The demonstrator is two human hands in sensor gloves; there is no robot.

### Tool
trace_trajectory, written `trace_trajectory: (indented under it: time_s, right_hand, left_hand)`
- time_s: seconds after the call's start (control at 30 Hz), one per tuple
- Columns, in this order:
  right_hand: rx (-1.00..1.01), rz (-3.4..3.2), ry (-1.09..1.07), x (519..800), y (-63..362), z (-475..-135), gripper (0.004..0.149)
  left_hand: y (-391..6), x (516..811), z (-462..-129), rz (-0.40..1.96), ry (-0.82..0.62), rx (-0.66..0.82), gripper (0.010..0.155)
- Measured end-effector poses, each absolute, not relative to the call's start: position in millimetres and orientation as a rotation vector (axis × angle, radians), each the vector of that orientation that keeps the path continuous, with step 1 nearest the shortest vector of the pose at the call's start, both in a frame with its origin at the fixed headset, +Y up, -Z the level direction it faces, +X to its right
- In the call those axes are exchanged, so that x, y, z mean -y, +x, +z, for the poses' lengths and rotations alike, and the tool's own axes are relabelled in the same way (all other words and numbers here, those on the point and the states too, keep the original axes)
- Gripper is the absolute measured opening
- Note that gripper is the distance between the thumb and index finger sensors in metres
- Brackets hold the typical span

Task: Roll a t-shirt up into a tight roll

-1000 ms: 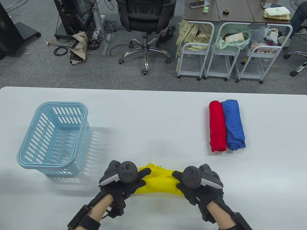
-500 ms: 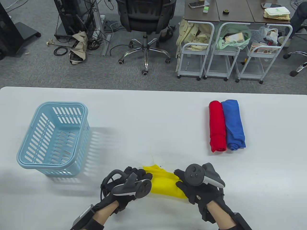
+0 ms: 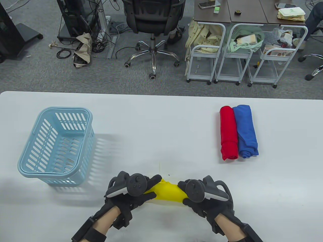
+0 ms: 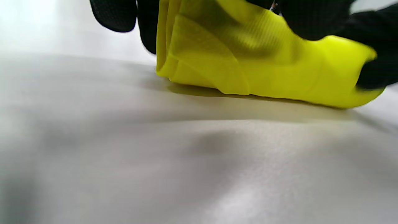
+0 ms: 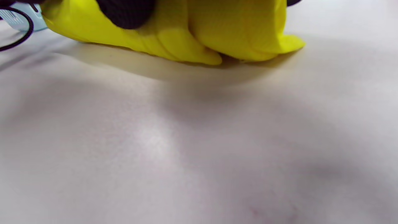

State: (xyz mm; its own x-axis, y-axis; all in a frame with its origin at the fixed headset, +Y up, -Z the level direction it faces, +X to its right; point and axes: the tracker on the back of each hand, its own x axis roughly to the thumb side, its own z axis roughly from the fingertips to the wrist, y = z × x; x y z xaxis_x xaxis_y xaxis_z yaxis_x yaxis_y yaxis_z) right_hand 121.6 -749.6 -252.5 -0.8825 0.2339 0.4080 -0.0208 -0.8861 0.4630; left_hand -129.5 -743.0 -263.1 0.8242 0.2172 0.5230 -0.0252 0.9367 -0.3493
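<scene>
The yellow t-shirt (image 3: pixel 168 191) lies as a short thick roll near the table's front edge, between both hands. My left hand (image 3: pixel 149 189) grips its left end, fingers curled over the top and thumb under the near side. My right hand (image 3: pixel 185 192) grips the right end the same way. In the left wrist view the yellow t-shirt (image 4: pixel 258 62) shows layered folds at its end, resting on the table, with black gloved fingers (image 4: pixel 311 18) over it. The right wrist view has the yellow t-shirt (image 5: pixel 217 28) on the table under a gloved finger (image 5: pixel 126 12).
A light blue basket (image 3: pixel 56 145) stands empty at the left. A red roll (image 3: pixel 228 133) and a blue roll (image 3: pixel 246 131) lie side by side at the right. The white table (image 3: pixel 161 121) spreads beyond the hands; an office chair and carts stand on the floor behind.
Both hands have closed in toward each other, so less yellow shows between them. The left hand, tipped on its side half a second ago, has turned back palm down on the roll.
</scene>
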Motion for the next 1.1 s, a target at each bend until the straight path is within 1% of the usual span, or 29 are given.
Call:
trace_trajectory:
  time_s: [0.1, 0.17, 0.23, 0.33, 0.4, 0.43, 0.47, 0.5, 0.53, 0.6, 0.67, 0.77, 0.8, 0.83, 0.9, 1.1]
  right_hand:
    - [-0.742, 2.689, 0.695, 751, 130, -255, 0.068]
    - [-0.768, 2.629, 0.668, 753, 133, -257, 0.069]
    - [-0.73, 2.699, 0.648, 750, 132, -256, 0.07]
    - [-0.575, 2.894, 0.621, 738, 128, -250, 0.064]
    - [-0.502, 2.948, 0.677, 732, 124, -245, 0.06]
    - [-0.51, 2.928, 0.714, 732, 121, -244, 0.061]
    - [-0.59, 2.872, 0.751, 738, 117, -243, 0.064]
    - [-0.619, 2.88, 0.747, 743, 115, -242, 0.07]
    - [-0.678, 2.915, 0.745, 751, 112, -243, 0.075]
    - [-0.814, 2.949, 0.733, 764, 109, -246, 0.08]
    - [-0.818, 2.947, 0.722, 768, 108, -247, 0.08]
    - [-0.813, 2.952, 0.725, 768, 107, -246, 0.079]
    - [-0.81, 2.964, 0.726, 768, 106, -246, 0.08]
    - [-0.808, 2.97, 0.727, 768, 106, -246, 0.08]
    - [-0.81, 2.965, 0.724, 768, 106, -246, 0.08]
    - [-0.818, 2.96, 0.722, 768, 106, -246, 0.08]
  left_hand:
    - [-117, 743, -254, -0.114, -0.24, 0.614, 0.079]
    - [-109, 745, -252, -0.239, -0.198, 0.614, 0.074]
    - [-108, 745, -254, -0.2, -0.222, 0.621, 0.069]
    - [-116, 742, -261, -0.009, -0.302, 0.611, 0.064]
    - [-125, 745, -266, 0.109, -0.363, 0.58, 0.063]
    - [-129, 747, -268, 0.146, -0.374, 0.566, 0.064]
    - [-133, 748, -270, 0.183, -0.392, 0.538, 0.064]
    - [-134, 748, -270, 0.185, -0.396, 0.517, 0.066]
    - [-135, 747, -269, 0.154, -0.371, 0.511, 0.068]
    - [-131, 746, -266, 0.078, -0.34, 0.534, 0.074]
    - [-125, 752, -264, 0.018, -0.375, 0.56, 0.077]
    - [-116, 774, -265, -0.147, -0.522, 0.535, 0.081]
    - [-116, 774, -265, -0.165, -0.522, 0.531, 0.082]
    - [-117, 773, -267, -0.159, -0.489, 0.548, 0.082]
    - [-118, 774, -268, -0.122, -0.524, 0.537, 0.082]
    - [-119, 774, -269, -0.123, -0.518, 0.541, 0.082]
